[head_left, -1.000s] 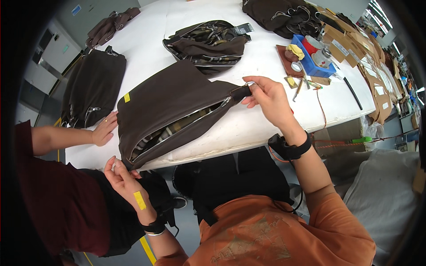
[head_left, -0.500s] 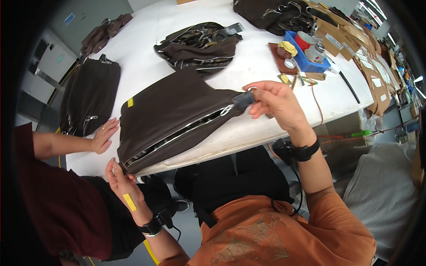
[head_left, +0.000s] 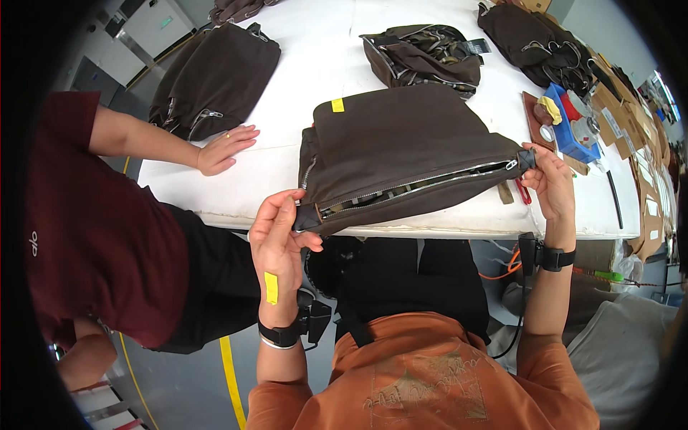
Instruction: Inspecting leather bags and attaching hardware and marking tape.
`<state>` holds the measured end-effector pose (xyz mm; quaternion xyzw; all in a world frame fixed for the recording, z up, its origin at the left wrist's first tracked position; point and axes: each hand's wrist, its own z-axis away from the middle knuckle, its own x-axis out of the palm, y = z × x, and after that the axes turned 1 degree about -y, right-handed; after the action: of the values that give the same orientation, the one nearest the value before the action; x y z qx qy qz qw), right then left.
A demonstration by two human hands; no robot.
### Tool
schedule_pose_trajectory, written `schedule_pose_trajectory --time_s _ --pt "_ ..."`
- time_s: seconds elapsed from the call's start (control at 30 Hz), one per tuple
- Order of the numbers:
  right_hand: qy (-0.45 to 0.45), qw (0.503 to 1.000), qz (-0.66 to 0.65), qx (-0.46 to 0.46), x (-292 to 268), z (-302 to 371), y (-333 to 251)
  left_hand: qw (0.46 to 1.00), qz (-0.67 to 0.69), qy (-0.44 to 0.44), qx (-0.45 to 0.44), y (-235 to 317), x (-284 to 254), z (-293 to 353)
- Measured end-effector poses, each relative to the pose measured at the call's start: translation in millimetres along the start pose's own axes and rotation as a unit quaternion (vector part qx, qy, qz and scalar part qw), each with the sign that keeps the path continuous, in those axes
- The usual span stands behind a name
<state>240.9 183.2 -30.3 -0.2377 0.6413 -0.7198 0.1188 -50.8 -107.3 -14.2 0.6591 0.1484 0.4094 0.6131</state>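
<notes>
A dark brown fabric bag [head_left: 408, 143] lies across the front edge of the white table, its long zipper partly open along the near side. A yellow tape piece [head_left: 337, 105] sticks to its upper left. My left hand [head_left: 281, 231] pinches the dark end tab at the bag's lower left corner; a strip of yellow tape is on that wrist. My right hand [head_left: 550, 175] grips the dark tab at the bag's right end, beside the metal zipper pull [head_left: 511, 165]. Between both hands the zipper edge is held stretched; its striped lining shows inside.
At left, a co-worker's hand [head_left: 223, 149] rests flat on the table [head_left: 287, 93] near another brown bag [head_left: 215, 79]. Farther back lie an opened bag [head_left: 423, 61] and a dark bag pile [head_left: 537, 46]. A blue bin [head_left: 573, 136] with jars stands right, near stacked cardboard pieces [head_left: 648, 165].
My left hand has moved up and now holds the bag's left end tab. The zipper side looks straighter. The view has shifted left, so the table things appear farther right.
</notes>
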Motion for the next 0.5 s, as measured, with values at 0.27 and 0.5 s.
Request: schedule_pose_trajectory --time_s 0.27,0.5 --pt "-0.006 1.000 0.017 0.016 -2 6 7 1.000 0.015 -0.006 -0.022 -3 -10 5" --pt "-0.004 1.000 0.013 0.027 -6 9 12 0.999 0.012 0.025 -0.025 0 -5 9"
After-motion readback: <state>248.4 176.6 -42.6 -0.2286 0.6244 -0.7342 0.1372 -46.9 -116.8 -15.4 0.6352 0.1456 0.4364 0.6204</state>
